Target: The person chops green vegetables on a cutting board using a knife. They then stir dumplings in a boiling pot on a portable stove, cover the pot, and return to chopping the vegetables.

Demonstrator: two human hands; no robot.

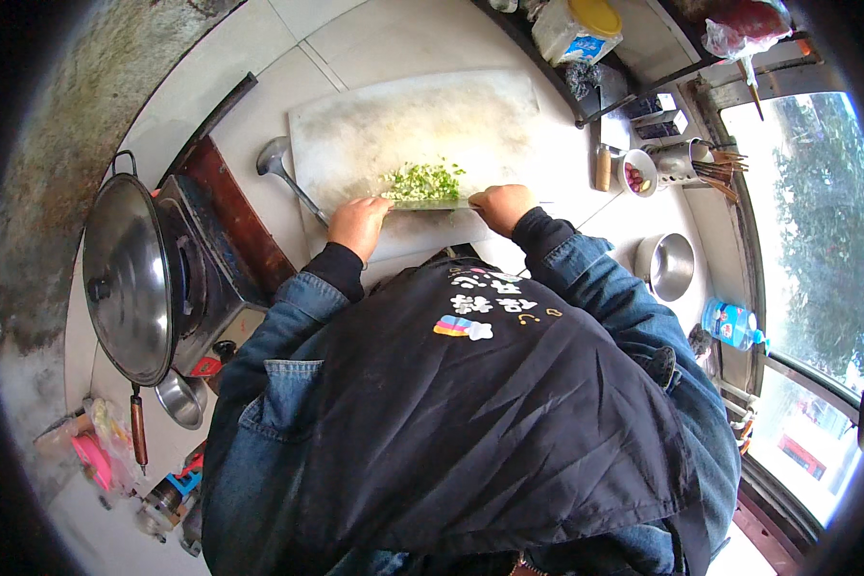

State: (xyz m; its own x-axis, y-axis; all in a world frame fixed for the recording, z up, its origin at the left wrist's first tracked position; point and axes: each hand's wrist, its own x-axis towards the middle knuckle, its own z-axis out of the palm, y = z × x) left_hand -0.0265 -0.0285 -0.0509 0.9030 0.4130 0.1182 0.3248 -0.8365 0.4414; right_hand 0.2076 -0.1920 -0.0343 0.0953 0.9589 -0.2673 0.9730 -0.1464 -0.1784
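A white cutting board [403, 108] lies in front of me, with chopped green and pale vegetable pieces [423, 181] heaped near its middle. Along the near side of the heap runs a knife blade [432, 204], seen almost edge-on. My left hand [358, 225] is closed on the blade's left end. My right hand [504, 207] grips the other end; the handle is hidden in its fingers. A metal ladle [273, 157] rests left of the board, its handle reaching down to beside my left hand.
At left, a lidded wok [131, 277] sits on a stove [223, 266], with a steel bowl [181, 399] below. At right are a wooden-handled cleaver [603, 169], a small bowl of red pieces [637, 173], a steel pot [666, 266] and a plastic bottle [731, 324]. A shelf [662, 90] overhangs the upper right.
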